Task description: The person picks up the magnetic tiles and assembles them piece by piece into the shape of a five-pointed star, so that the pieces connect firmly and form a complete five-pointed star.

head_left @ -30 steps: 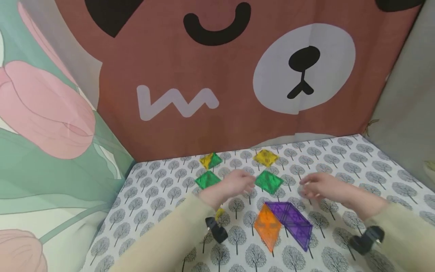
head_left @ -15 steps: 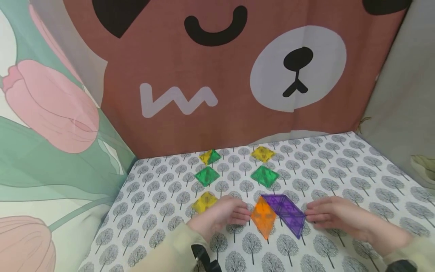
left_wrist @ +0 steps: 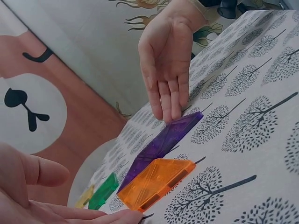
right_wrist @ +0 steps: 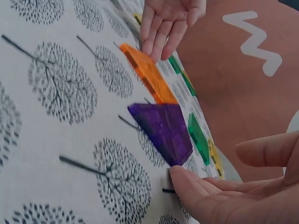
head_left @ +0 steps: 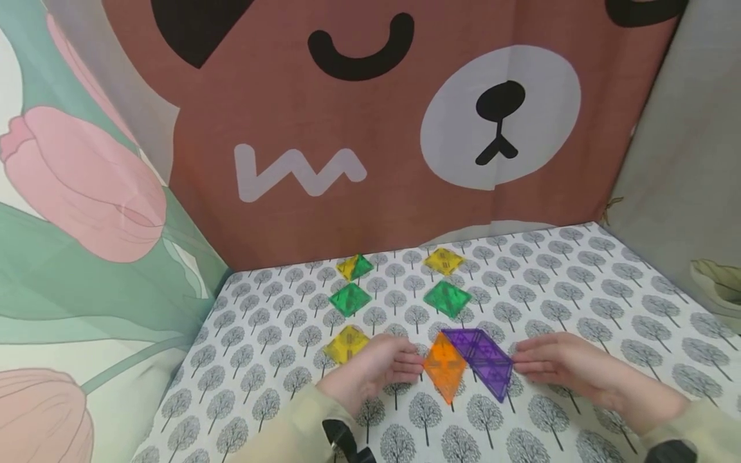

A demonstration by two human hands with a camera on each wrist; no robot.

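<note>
An orange diamond of translucent magnetic tiles (head_left: 444,366) lies flat on the cloth, its upper right side against a group of purple magnetic tiles (head_left: 485,361). My left hand (head_left: 379,366) is at the orange tiles' left corner, fingers straight and fingertips touching or very close. On the other side my right hand (head_left: 585,370) has straight fingers at the purple tiles' right edge; in the right wrist view a fingertip (right_wrist: 180,173) meets the corner of the purple tiles (right_wrist: 163,128). Both thumbs stand apart from the fingers. Neither hand grips anything.
Farther back lie a green diamond (head_left: 448,299) and a yellow diamond (head_left: 444,261). To the left are a yellow diamond (head_left: 347,344), partly behind my left hand, a green one (head_left: 350,299) and a yellow-green one (head_left: 355,266). A brown bear-print curtain (head_left: 289,225) hangs behind.
Both hands have come down and nearer to me, to either side of the orange and purple tiles. Over the last half second the right fingertips have closed up to the purple edge.
</note>
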